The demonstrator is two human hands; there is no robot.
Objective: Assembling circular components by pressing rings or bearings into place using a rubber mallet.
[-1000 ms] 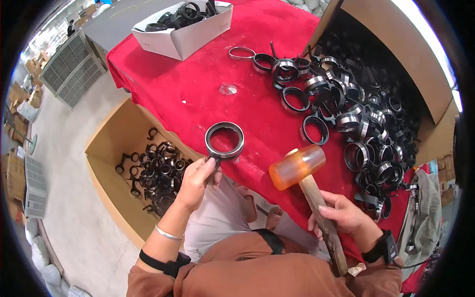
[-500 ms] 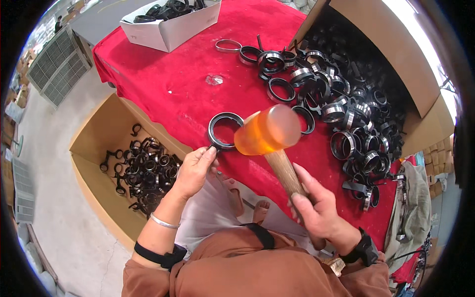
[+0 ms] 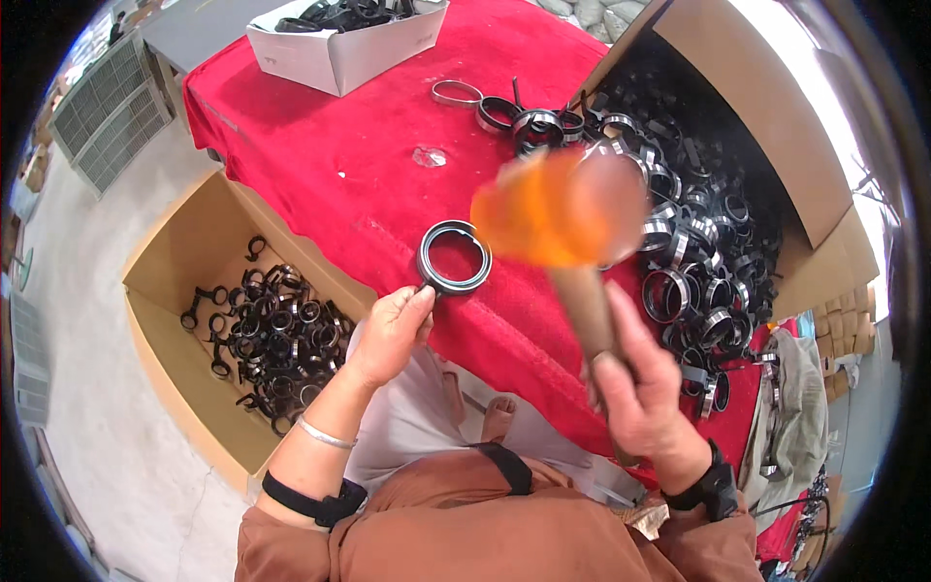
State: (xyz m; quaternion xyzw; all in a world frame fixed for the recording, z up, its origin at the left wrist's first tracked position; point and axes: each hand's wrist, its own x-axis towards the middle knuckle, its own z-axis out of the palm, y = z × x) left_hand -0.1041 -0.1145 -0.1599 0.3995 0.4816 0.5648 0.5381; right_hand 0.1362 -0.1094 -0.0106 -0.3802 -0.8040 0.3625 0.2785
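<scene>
A black ring clamp [image 3: 454,282] with a bright inner rim lies flat at the near edge of the red cloth. My left hand [image 3: 395,328] pinches its short tab between thumb and fingers. In my right hand [image 3: 640,393] is a mallet [image 3: 567,209] with a translucent orange head, gripped around its wooden handle. Motion smears the mallet head, which is raised to the right of the clamp and hides part of the pile behind it. Several similar black and silver ring clamps [image 3: 669,294] are heaped on the cloth at the right.
A large tipped cardboard box [image 3: 766,107] spills ring clamps from the right. Down to the left, an open cardboard box [image 3: 165,320] holds many more. A white box [image 3: 344,60] of black parts stands at the far side. A thin metal ring [image 3: 456,93] lies on the red cloth [image 3: 320,145].
The mallet has swung up and to the right, away from the ring clamp, and its head now looks larger and blurred. My left hand still pinches the clamp at nearly the same place.
</scene>
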